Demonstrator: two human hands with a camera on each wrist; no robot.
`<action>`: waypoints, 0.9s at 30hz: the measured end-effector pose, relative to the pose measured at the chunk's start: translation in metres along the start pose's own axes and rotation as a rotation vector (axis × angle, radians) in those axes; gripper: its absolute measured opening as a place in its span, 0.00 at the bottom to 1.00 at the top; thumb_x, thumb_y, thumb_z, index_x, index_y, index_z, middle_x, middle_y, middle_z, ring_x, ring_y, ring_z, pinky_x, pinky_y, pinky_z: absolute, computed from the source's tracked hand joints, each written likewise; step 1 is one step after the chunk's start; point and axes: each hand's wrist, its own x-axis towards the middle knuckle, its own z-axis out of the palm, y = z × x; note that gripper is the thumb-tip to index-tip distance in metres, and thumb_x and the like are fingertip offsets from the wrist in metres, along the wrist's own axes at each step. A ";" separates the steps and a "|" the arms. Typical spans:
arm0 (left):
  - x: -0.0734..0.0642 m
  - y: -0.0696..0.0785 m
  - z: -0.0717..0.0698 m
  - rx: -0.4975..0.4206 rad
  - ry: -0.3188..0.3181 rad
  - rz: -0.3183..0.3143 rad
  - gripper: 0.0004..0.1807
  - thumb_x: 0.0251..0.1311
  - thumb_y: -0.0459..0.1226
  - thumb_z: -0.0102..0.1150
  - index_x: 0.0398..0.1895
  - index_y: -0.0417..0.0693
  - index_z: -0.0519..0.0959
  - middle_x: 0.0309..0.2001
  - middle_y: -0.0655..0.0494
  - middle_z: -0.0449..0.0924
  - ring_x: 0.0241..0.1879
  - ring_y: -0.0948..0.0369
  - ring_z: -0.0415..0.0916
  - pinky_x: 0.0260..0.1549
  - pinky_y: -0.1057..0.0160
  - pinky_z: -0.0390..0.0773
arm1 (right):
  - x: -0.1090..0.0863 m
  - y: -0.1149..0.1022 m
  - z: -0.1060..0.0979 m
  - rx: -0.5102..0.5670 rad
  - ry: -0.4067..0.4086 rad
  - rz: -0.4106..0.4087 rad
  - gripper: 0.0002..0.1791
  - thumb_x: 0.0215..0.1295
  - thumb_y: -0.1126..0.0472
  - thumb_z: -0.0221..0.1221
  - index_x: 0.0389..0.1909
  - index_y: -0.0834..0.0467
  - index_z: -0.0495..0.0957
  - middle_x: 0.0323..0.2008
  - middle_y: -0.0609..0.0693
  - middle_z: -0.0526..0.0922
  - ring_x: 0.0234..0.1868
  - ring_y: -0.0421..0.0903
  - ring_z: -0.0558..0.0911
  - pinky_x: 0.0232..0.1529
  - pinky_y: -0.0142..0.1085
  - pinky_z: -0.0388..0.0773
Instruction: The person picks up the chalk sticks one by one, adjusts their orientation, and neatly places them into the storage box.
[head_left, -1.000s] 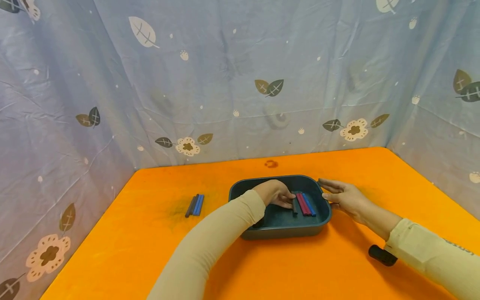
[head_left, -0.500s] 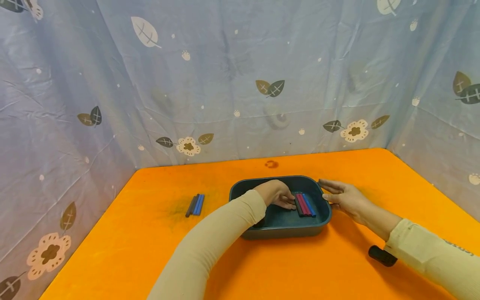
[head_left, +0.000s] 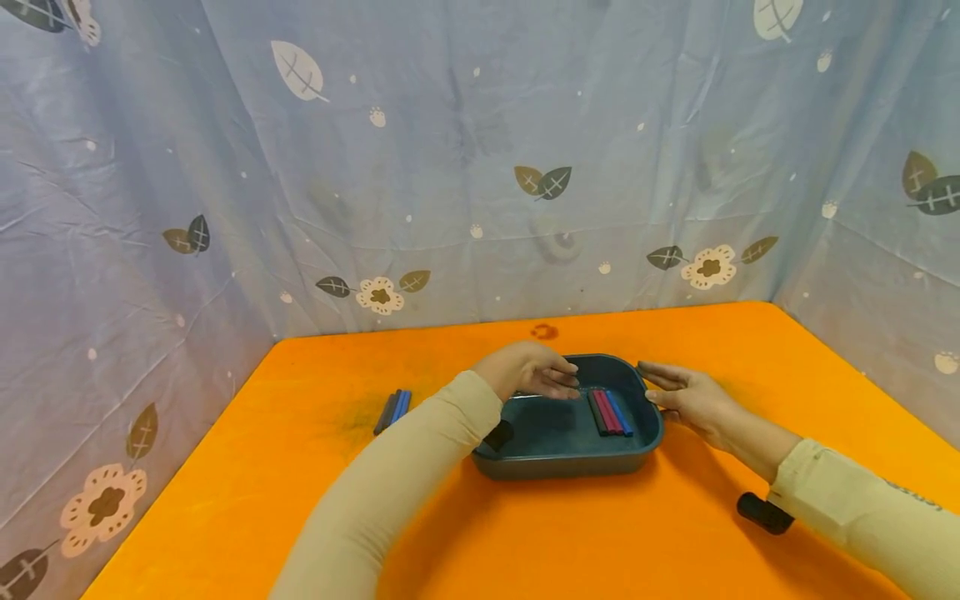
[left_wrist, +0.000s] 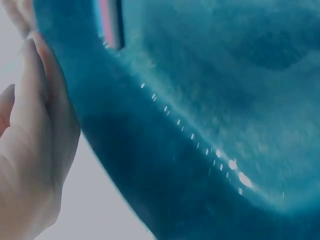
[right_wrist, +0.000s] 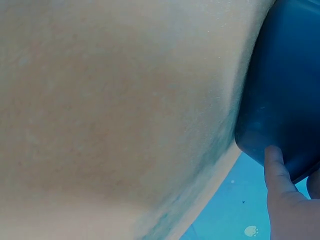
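My left hand (head_left: 536, 372) hovers over the back left of a dark teal tray (head_left: 562, 467), fingers loosely extended and holding nothing. In the left wrist view that hand (left_wrist: 35, 135) overlaps the tray's edge. Inside the tray, toward its right end, several slim sticks lie side by side: a black stick (head_left: 597, 413), dark pink sticks (head_left: 608, 412) and a blue stick (head_left: 621, 414). My right hand (head_left: 697, 402) is at the tray's right end, its straight fingers against the rim. One extended finger (right_wrist: 275, 167) touches the outer wall in the right wrist view.
Grey and blue sticks (head_left: 393, 410) lie on the orange table (head_left: 300, 483) left of the tray, partly behind the left sleeve (head_left: 390, 475). Black wrist devices show at the left wrist and below the right cuff. A patterned curtain (head_left: 480, 167) encloses the table's back and sides.
The black stick has been set beside the dark pink ones and let go. My left hand has lifted up and leftward from the sticks. The right hand stays at the tray's end.
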 end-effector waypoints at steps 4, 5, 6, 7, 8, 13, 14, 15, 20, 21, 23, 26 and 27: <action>-0.028 0.004 -0.006 0.028 -0.024 0.028 0.21 0.72 0.32 0.50 0.65 0.34 0.68 0.60 0.38 0.73 0.60 0.45 0.72 0.57 0.58 0.72 | 0.000 0.001 0.000 0.006 -0.006 -0.003 0.33 0.75 0.71 0.46 0.74 0.70 0.42 0.72 0.70 0.44 0.43 0.32 0.79 0.41 0.34 0.80; -0.033 0.004 -0.008 0.036 -0.032 0.032 0.22 0.72 0.33 0.50 0.66 0.34 0.67 0.61 0.38 0.72 0.60 0.46 0.72 0.57 0.58 0.72 | -0.001 0.001 0.000 0.007 -0.006 -0.005 0.33 0.75 0.71 0.46 0.74 0.70 0.42 0.72 0.70 0.44 0.43 0.32 0.79 0.41 0.34 0.80; -0.035 0.004 -0.011 0.042 -0.036 0.031 0.22 0.72 0.33 0.50 0.66 0.35 0.66 0.62 0.38 0.71 0.60 0.46 0.72 0.57 0.58 0.72 | -0.001 0.001 0.000 0.008 -0.007 -0.005 0.33 0.75 0.71 0.46 0.74 0.70 0.42 0.72 0.70 0.44 0.43 0.32 0.79 0.41 0.33 0.80; -0.039 0.004 -0.013 0.047 -0.038 0.031 0.23 0.72 0.34 0.50 0.67 0.36 0.65 0.63 0.38 0.70 0.61 0.46 0.71 0.59 0.57 0.71 | -0.001 0.001 0.000 0.009 -0.006 -0.004 0.33 0.75 0.71 0.46 0.74 0.69 0.42 0.72 0.70 0.44 0.43 0.32 0.79 0.41 0.33 0.80; -0.040 0.004 -0.016 0.050 -0.040 0.031 0.23 0.72 0.34 0.50 0.67 0.36 0.65 0.63 0.38 0.70 0.61 0.46 0.71 0.59 0.57 0.71 | -0.001 0.001 0.000 0.009 -0.007 -0.004 0.33 0.75 0.71 0.46 0.74 0.69 0.42 0.72 0.70 0.44 0.43 0.32 0.79 0.41 0.33 0.79; -0.050 -0.002 -0.029 0.055 -0.028 0.063 0.23 0.73 0.34 0.49 0.67 0.36 0.65 0.63 0.37 0.71 0.61 0.45 0.71 0.60 0.56 0.71 | 0.000 0.002 -0.001 -0.002 -0.013 -0.005 0.33 0.75 0.70 0.46 0.74 0.69 0.42 0.73 0.70 0.44 0.44 0.30 0.78 0.43 0.33 0.79; -0.052 -0.004 -0.032 0.053 -0.025 0.066 0.23 0.73 0.34 0.49 0.67 0.36 0.65 0.62 0.37 0.71 0.60 0.45 0.72 0.60 0.56 0.72 | 0.000 0.002 -0.001 -0.003 -0.015 -0.007 0.33 0.75 0.70 0.46 0.74 0.69 0.41 0.72 0.70 0.44 0.44 0.30 0.77 0.43 0.33 0.79; -0.054 -0.005 -0.035 0.050 -0.020 0.070 0.23 0.73 0.34 0.49 0.68 0.36 0.65 0.62 0.37 0.71 0.60 0.45 0.72 0.59 0.56 0.72 | 0.000 0.002 -0.001 -0.002 -0.015 -0.007 0.33 0.75 0.70 0.46 0.74 0.69 0.41 0.72 0.70 0.44 0.44 0.30 0.77 0.43 0.33 0.80; -0.061 -0.012 -0.050 0.032 0.000 0.065 0.23 0.73 0.34 0.48 0.68 0.37 0.65 0.63 0.37 0.70 0.61 0.44 0.71 0.59 0.56 0.72 | 0.000 0.002 -0.002 0.001 -0.016 -0.007 0.33 0.75 0.70 0.46 0.74 0.69 0.41 0.72 0.70 0.43 0.44 0.30 0.78 0.44 0.33 0.80; -0.063 -0.013 -0.053 0.032 0.001 0.068 0.23 0.73 0.34 0.48 0.69 0.37 0.65 0.63 0.37 0.69 0.61 0.44 0.71 0.60 0.56 0.72 | 0.000 0.002 -0.002 0.000 -0.016 -0.006 0.33 0.75 0.70 0.46 0.74 0.69 0.41 0.72 0.70 0.43 0.44 0.30 0.78 0.44 0.33 0.80; -0.067 -0.015 -0.059 0.034 0.008 0.074 0.23 0.74 0.34 0.48 0.69 0.37 0.65 0.64 0.37 0.69 0.61 0.44 0.70 0.60 0.55 0.71 | 0.000 0.002 -0.001 -0.002 -0.017 -0.006 0.33 0.75 0.70 0.46 0.74 0.69 0.41 0.72 0.70 0.43 0.44 0.30 0.78 0.44 0.33 0.79; -0.072 -0.017 -0.065 0.035 0.021 0.086 0.23 0.74 0.34 0.48 0.69 0.36 0.65 0.63 0.37 0.69 0.61 0.44 0.70 0.60 0.55 0.72 | 0.000 0.001 -0.001 -0.001 -0.019 -0.008 0.33 0.75 0.70 0.46 0.74 0.69 0.41 0.72 0.70 0.43 0.44 0.30 0.78 0.44 0.33 0.79; -0.073 -0.018 -0.068 0.037 0.025 0.090 0.23 0.74 0.34 0.47 0.69 0.36 0.65 0.63 0.37 0.70 0.61 0.44 0.71 0.59 0.55 0.72 | 0.000 0.001 -0.001 0.002 -0.019 -0.008 0.33 0.75 0.70 0.46 0.74 0.69 0.41 0.72 0.70 0.43 0.44 0.30 0.78 0.44 0.33 0.80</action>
